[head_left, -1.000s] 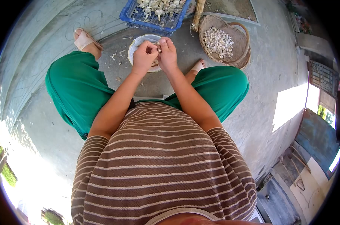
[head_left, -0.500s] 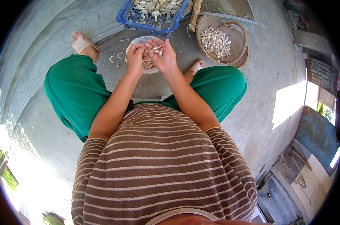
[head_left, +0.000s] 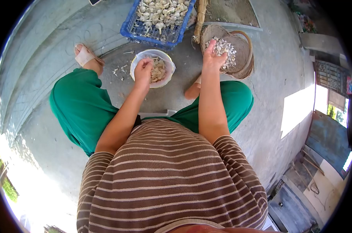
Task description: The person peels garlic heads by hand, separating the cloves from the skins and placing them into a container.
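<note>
My right hand (head_left: 214,57) is over the near left side of a wicker basket (head_left: 244,58) with peeled-looking garlic cloves (head_left: 228,48) heaped in it. Its fingers are spread, and I see no cloves held in them. My left hand (head_left: 144,70) hangs at the left rim of a white bowl (head_left: 170,62), fingers curled together. Whatever those fingers hold, if anything, is hidden. Dry, papery garlic skins (head_left: 158,70) fill the bottom of the bowl.
A blue plastic crate (head_left: 154,40) of whole garlic bulbs (head_left: 164,13) stands beyond the bowl. Between crate and basket lies a straw bundle (head_left: 200,19). Scraps of garlic skin (head_left: 119,70) litter the concrete floor left of the bowl. My sandalled feet flank the bowl.
My hands were together above the bowl, with garlic cloves in the right palm. The right hand has swung right to the basket; the left stays by the bowl.
</note>
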### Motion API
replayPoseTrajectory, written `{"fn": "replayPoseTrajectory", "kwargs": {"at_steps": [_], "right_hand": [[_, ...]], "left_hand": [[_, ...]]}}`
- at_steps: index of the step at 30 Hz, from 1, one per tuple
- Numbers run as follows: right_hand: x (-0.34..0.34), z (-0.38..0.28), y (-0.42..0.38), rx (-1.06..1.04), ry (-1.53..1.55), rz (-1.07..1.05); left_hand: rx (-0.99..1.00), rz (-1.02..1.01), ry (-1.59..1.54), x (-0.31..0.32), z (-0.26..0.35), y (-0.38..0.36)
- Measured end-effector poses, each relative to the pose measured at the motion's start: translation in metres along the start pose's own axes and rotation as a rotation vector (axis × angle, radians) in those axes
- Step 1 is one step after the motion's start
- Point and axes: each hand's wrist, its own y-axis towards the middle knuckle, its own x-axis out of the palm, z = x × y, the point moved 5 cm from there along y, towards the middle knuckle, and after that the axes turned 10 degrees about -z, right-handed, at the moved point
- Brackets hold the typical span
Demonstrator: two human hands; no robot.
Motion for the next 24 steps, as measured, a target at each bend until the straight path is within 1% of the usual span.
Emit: {"fn": "replayPoseTrajectory", "kwargs": {"at_steps": [2,3,4,5,6,7,8,9,10,11,12,14,15,16,17,18,19,21,22,24], "right_hand": [[-0.008,0.014,0.001,0.008,-0.065,0.024],[-0.021,0.024,0.012,0.086,-0.32,-0.128],[-0.019,0.042,0.005,0.167,-0.573,-0.28],[-0.017,0.055,-0.004,0.14,-0.69,-0.388],[-0.012,0.071,-0.009,0.145,-0.692,-0.386],[-0.005,0.09,-0.013,0.185,-0.914,-0.525],[0.001,0.107,-0.018,0.222,-1.136,-0.665],[0.001,0.118,-0.014,0.223,-1.137,-0.665],[0.003,0.136,-0.007,0.221,-1.517,-0.768],[0.004,0.154,0.0,0.214,-1.899,-0.861],[-0.001,0.166,0.016,0.215,-1.9,-0.862],[-0.017,0.196,0.037,-0.084,-2.608,-1.269],[-0.025,0.201,0.045,0.076,-2.66,-1.159],[-0.028,0.204,0.05,0.076,-2.663,-1.163],[-0.035,0.207,0.053,0.097,-2.744,-1.161],[-0.044,0.211,0.063,0.116,-2.825,-1.158],[-0.047,0.213,0.07,0.115,-2.827,-1.162],[-0.046,0.211,0.078,-0.031,-2.807,-1.177],[-0.039,0.208,0.07,-0.028,-2.811,-1.178],[-0.011,0.195,0.047,-0.165,-2.534,-1.142]], "left_hand": [[-0.085,-0.038,-0.009,0.002,-0.004,0.0],[-0.132,-0.019,-0.082,0.006,-0.003,-0.002],[-0.132,-0.013,-0.085,0.005,-0.005,-0.001],[-0.135,-0.071,-0.135,0.008,-0.008,0.001],[-0.138,-0.13,-0.183,0.009,-0.012,0.003],[-0.198,-0.156,-0.141,0.009,-0.016,0.003],[-0.2,-0.154,-0.142,0.01,-0.018,0.004],[-0.119,-0.118,-0.069,0.013,-0.012,0.002],[-0.038,-0.08,0.003,0.016,-0.005,0.001],[-0.029,-0.084,0.001,0.019,-0.001,0.001],[-0.03,-0.083,0.0,0.017,-0.002,0.003],[-0.046,-0.001,0.083,0.009,-0.011,0.007],[-0.046,0.001,0.08,0.007,-0.013,0.009],[-0.094,-0.03,0.029,0.006,-0.018,0.011],[-0.141,-0.061,-0.021,0.005,-0.022,0.012],[-0.139,-0.058,-0.024,0.004,-0.021,0.012],[-0.153,-0.08,-0.028,0.006,-0.02,0.01],[-0.171,-0.102,-0.037,0.007,-0.019,0.009],[-0.157,-0.107,-0.067,0.007,-0.018,0.009],[-0.144,-0.112,-0.1,0.006,-0.014,0.011]]}}
